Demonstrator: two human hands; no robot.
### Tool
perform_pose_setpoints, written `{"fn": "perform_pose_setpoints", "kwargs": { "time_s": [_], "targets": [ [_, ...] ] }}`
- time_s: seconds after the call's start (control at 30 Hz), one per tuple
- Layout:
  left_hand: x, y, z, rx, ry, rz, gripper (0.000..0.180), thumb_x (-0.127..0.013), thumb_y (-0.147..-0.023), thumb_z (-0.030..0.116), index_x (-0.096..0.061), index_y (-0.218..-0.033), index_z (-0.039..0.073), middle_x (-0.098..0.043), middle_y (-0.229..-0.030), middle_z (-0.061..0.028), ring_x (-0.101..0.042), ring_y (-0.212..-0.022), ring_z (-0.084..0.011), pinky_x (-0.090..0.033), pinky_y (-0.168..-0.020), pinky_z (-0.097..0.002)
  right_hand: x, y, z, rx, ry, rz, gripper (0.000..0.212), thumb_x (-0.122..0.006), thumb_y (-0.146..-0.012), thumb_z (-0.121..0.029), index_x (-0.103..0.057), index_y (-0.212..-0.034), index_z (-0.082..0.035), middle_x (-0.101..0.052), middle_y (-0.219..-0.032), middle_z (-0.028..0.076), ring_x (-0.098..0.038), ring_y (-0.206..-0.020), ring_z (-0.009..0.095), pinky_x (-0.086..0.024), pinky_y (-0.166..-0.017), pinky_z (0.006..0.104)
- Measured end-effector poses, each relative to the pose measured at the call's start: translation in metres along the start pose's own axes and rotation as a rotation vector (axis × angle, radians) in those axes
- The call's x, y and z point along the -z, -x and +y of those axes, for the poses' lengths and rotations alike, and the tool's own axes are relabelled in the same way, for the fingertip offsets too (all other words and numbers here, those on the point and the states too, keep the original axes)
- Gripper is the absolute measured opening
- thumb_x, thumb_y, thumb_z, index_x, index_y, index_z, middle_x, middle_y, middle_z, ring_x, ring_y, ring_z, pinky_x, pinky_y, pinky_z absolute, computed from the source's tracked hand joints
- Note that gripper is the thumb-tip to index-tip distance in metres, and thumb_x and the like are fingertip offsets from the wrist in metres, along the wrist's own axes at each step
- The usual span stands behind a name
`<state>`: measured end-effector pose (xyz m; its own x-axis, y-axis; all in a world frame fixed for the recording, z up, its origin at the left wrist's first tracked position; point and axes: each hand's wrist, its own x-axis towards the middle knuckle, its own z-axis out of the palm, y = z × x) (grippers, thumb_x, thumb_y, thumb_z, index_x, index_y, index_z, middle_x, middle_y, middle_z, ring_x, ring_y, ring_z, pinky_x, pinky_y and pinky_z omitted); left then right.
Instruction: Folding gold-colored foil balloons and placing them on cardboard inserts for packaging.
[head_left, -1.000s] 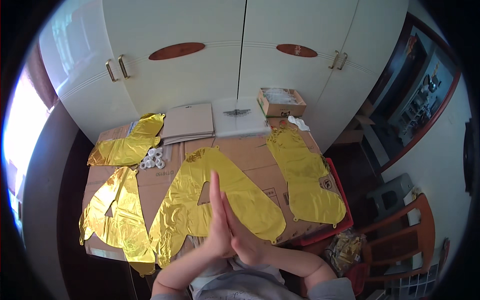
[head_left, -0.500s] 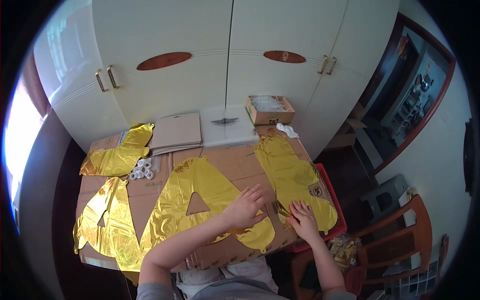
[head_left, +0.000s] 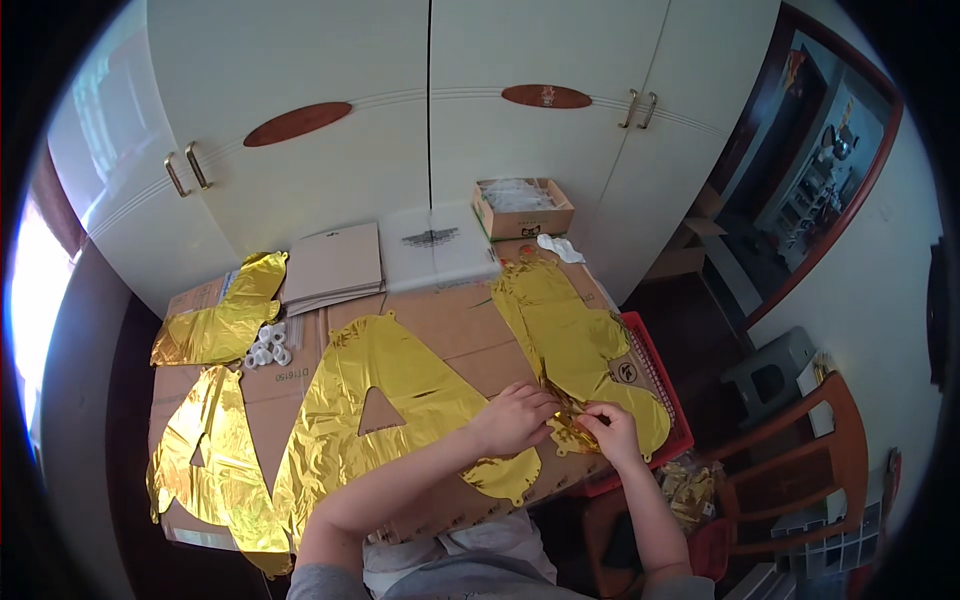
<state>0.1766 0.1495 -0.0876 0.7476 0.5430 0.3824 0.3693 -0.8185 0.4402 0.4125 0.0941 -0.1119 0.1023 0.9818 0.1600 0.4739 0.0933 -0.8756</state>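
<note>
Head view — two hands (head_left: 515, 415) (head_left: 612, 435) pinch one foil balloon (head_left: 560, 330), two A-shaped balloons (head_left: 435, 400) (head_left: 228, 470) left.

Brown cardboard (head_left: 470, 345) carries flat gold foil balloons (head_left: 425, 400), white rolls (head_left: 264, 355), stacked boards (head_left: 335, 265).

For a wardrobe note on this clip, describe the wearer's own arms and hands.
The left sleeve and right sleeve are both plain grey, ending near the elbows, so both forearms are bare. The left hand and right hand are ungloved, and neither wrist shows a watch or band. The hands are too small to rule out rings.
</note>
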Motion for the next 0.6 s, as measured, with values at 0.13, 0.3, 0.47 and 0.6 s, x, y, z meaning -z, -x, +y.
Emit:
{"fn": "perform_pose_setpoints", "kwargs": {
  "time_s": [0.13,0.3,0.47,0.6],
  "targets": [
    [-0.006,0.002,-0.005,-0.083,-0.11,-0.016,0.034,-0.066,-0.083,0.024,-0.064,-0.112,0.006,-0.064,-0.112,-0.0088,-0.055,-0.116,-0.0263,-0.04,-0.104,-0.0425,0.012,-0.006,0.005,-0.221,-0.201,-0.078,0.014,-0.068,-0.09,-0.008,-0.07,-0.096,0.004,-0.07,-0.089,0.003,-0.061,-0.082,0.009,-0.049,-0.075,0.0245],
    [0.007,-0.011,0.013,0.111,-0.068,0.029,0.023,-0.068,-0.082,0.024,-0.067,-0.099,0.009,-0.061,-0.116,-0.0084,-0.056,-0.106,-0.0273,-0.043,-0.093,-0.043,0.02,-0.012,0.0,-0.176,-0.119,-0.227,0.016,-0.066,-0.093,-0.009,-0.071,-0.1,0.004,-0.07,-0.087,0.001,-0.06,-0.08,0.007,-0.048,-0.073,0.0233],
    [0.002,-0.016,0.012,-0.084,-0.226,-0.021,0.021,-0.066,-0.082,0.023,-0.065,-0.096,0.007,-0.06,-0.118,-0.0072,-0.056,-0.103,-0.0257,-0.043,-0.09,-0.0447,0.021,-0.013,0.0,-0.188,-0.155,-0.209,0.016,-0.064,-0.094,-0.011,-0.071,-0.097,0.003,-0.069,-0.085,0.0,-0.059,-0.078,0.006,-0.047,-0.071,0.0224],
    [-0.011,-0.016,-0.004,-0.264,-0.197,0.077,0.023,-0.061,-0.083,0.017,-0.063,-0.102,0.005,-0.062,-0.114,-0.0095,-0.057,-0.104,-0.0256,-0.041,-0.099,-0.0471,0.027,-0.019,0.001,-0.294,-0.291,-0.111,0.014,-0.061,-0.095,-0.011,-0.069,-0.097,0.001,-0.063,-0.08,-0.004,-0.053,-0.073,0.004,-0.043,-0.065,0.021]
  ]
}}
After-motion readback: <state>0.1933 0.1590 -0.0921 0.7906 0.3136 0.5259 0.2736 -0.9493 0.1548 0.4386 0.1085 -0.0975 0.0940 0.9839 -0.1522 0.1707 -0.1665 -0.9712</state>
